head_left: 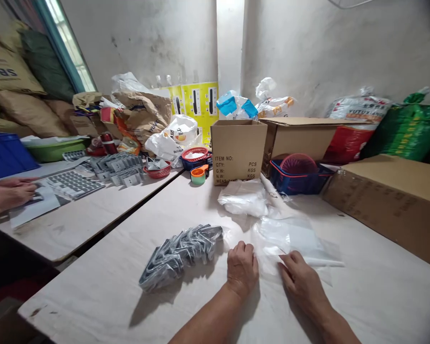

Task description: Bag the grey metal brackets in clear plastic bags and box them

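Note:
My left hand rests knuckles-up on the table, fingers curled under, at the near edge of a flat clear plastic bag. My right hand lies on the same bag's near corner, fingers bent and pressing the film. Left of my left hand lies a fanned row of several grey packets, slightly apart from it. A crumpled pile of clear bags sits farther back.
An open cardboard box marked ITEM NO stands behind. A long carton lies at the right, and a blue basket holds a pink dish. Another person's hands rest on the left table among grey packets.

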A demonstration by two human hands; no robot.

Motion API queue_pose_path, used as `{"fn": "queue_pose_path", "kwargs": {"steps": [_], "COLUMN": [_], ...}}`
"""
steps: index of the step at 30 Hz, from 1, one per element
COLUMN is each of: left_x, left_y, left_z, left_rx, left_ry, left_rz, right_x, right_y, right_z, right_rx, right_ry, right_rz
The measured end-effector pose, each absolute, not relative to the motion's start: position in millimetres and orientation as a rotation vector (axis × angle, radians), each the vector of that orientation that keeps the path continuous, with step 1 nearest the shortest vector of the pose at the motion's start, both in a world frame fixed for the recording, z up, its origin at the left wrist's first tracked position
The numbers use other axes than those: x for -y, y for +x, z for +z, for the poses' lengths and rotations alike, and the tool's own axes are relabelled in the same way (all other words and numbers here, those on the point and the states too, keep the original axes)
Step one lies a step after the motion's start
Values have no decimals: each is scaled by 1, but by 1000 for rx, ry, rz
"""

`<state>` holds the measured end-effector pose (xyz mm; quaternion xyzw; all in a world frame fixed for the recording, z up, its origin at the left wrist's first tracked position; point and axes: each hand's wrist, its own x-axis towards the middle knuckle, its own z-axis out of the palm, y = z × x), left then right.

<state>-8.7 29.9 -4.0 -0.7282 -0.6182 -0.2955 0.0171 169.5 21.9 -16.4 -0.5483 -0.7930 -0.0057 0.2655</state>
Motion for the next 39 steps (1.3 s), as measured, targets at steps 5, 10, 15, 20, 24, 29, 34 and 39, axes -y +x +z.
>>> {"fn": "queue_pose_path", "kwargs": {"steps": [5,10,15,20,24,29,34,39], "left_x": [-35,-40,-42,-43,-41,-40,-38,-37], "left_y": [-8,-7,-8,-8,-9,-11,-13,-12], "left_z": [-4,-5,-4,-1,2,2,1,1], "left_rx": [1897,1869,1868,1815,1783,1746,1609,1621], "left_ry": [-2276,-2286,-2301,-2358,-2376,-2390,-2448,-2488], "left_rz": [-890,-896,-878,-906,-942,-955,-965,-937], "right_x": [-21,-21,-21,-18,-16,-13,-10,-6], "right_y": [166,165,165,163,161,162,164,163], "right_z": [-10,-8,-5,0,2,5,9,15], "right_rx": [2145,2158,2176,2211,2208,2210,2255,2214], "right_ry": [-1521,-1550,-1581,-1635,-1683,-1759,-1855,-1961], "right_rz": [-21,-44,-86,-132,-223,-296,-336,-328]}}
